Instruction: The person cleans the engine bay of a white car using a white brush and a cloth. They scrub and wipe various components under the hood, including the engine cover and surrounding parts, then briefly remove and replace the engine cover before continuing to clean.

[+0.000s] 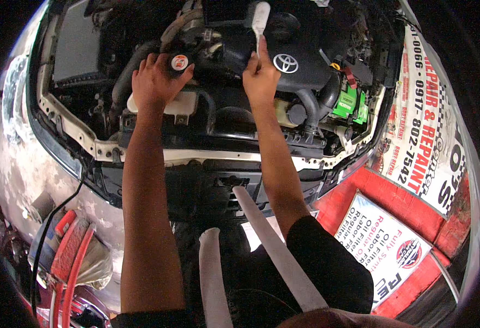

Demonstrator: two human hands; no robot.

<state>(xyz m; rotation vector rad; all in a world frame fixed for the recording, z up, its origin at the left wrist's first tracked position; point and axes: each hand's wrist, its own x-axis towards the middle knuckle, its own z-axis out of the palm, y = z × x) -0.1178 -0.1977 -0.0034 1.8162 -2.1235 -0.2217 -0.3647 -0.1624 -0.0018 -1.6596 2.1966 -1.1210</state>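
Observation:
My left hand (156,82) lies over the left side of the engine bay with its fingers spread. Between its index finger and thumb shows a dark round cap with an orange and white disc (179,62); I cannot make out whether the hand touches it. My right hand (262,76) is closed round the thin neck of a white tool with a flat, paddle-like end (260,18), its index finger stretched along it. That end points away from me, over the black engine cover (311,68). The tool's other end is hidden by the hand.
A white reservoir (177,103) lies under my left wrist. Black hoses (307,104) and a green battery (349,104) are on the right. The pale front frame (196,158) crosses below. Printed signs (385,246) and a red surface (355,183) lie at the right.

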